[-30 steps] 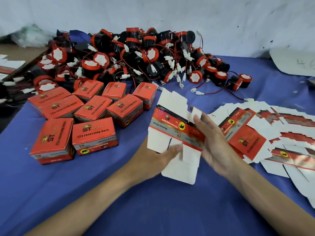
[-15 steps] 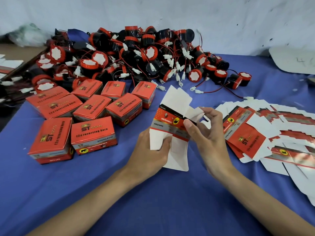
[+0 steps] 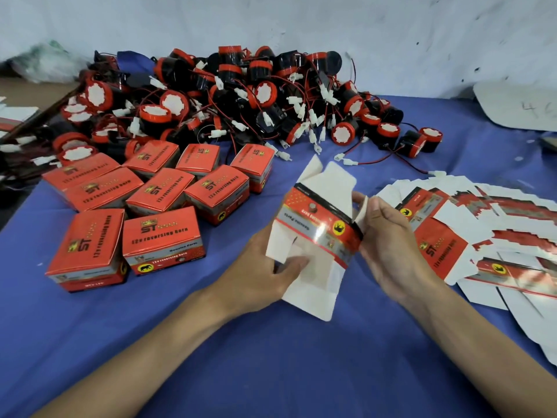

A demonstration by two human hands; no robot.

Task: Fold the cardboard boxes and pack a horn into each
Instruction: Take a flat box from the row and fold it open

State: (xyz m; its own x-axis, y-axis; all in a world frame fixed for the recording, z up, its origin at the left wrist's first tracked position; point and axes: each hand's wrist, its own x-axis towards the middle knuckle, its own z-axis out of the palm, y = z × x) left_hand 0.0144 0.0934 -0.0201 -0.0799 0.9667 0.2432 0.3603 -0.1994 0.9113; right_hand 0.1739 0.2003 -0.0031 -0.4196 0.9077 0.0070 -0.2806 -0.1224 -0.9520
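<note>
Bench [image 3: 271,363], blue cloth cover, fills the near field. Both forearms enter from 6 o'clock.

Left hand [image 3: 259,276] grips the lower left of a half-formed red-and-white cardboard box [image 3: 316,218]. Its thumb presses on a white bottom flap, and the other fingers are curled behind the card, hidden.

Right hand [image 3: 388,245] is at the box's 3 o'clock edge, its thumb and fingers pinching a small white side flap.

The box is held between the hands at view centre, tilted, with white flaps open at 12 and 6 o'clock. Cannot tell whether the lower flap touches the cloth.

3 o'clock: fanned pile of flat red-and-white carton blanks [image 3: 482,236] on the cloth, just beside the right hand.

9 to 10 o'clock: group of closed red printed boxes [image 3: 162,239], set close together.

12 o'clock, farther back: heap of round black-and-red horns [image 3: 241,95] with red wires and white connectors. Beyond it is a scuffed white wall [image 3: 301,25].
</note>
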